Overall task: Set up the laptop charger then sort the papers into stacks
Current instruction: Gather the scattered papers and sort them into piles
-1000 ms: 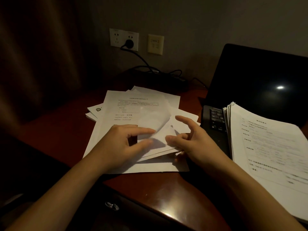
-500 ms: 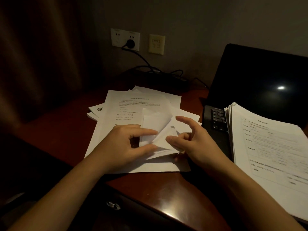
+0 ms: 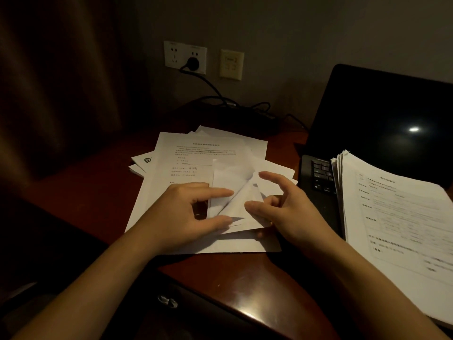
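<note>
The desk (image 3: 81,192) carries everything, dark red wood with its front edge nearest the person; one laptop (image 3: 382,111) stands open at the desk's right edge, screen dark; one tidy stack (image 3: 397,217) of printed papers lies across its keyboard, many sheets thick, so I judge it heavy enough to stay put and best lifted with both hands under its long edges; one loose heap (image 3: 193,153) of papers is fanned over the middle of the desk, at least six sheets showing, the full count hidden by overlap; these are thin, light, limp and slick on one another, likely to slide or crease, so each is best pinched at a free corner or edge while the rest are pinned down; two hands work at the heap's near right corner; the left hand (image 3: 181,212) has forefinger stretched flat on top and thumb below, pinching one small sheet (image 3: 228,190) that curls up between the hands; the right hand (image 3: 289,209) pinches the same sheet's right edge, thumb on top, lower fingers curled beneath, forefinger lifted free; one black cable (image 3: 213,87) runs along the desk's back edge up the wall; two wall plates show, and one plug (image 3: 193,63) sits in the socket (image 3: 174,55), so the charger looks done and sorting is under way.
</note>
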